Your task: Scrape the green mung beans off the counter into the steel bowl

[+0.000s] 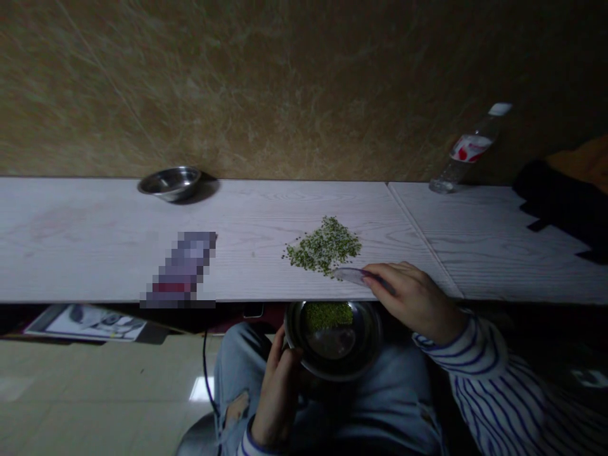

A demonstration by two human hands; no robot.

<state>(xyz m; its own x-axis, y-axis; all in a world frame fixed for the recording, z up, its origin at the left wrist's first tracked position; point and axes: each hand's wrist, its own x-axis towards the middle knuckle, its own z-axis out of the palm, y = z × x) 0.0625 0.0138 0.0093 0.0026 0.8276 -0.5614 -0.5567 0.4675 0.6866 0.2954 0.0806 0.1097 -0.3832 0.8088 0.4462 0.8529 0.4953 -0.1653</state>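
My right hand (pixel 408 294) is closed round a slim, pale-bladed tool (pixel 350 276); at 10 o'clock, its tip meets the near edge of loose green grains (pixel 323 246) on the wood-grained counter (pixel 247 209). My left hand (pixel 280 386) grips the shiny, round steel bowl (pixel 368 339), at 8 o'clock from my right. I judge it partway: 1 portion is in the bowl, 1 lies scattered. A shallow metal dish (pixel 170 183) sits farther off at 10 o'clock, a clear plastic bottle (pixel 468 151) at 1.

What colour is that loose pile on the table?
The pile is green; it shows best in the head view, the only one.
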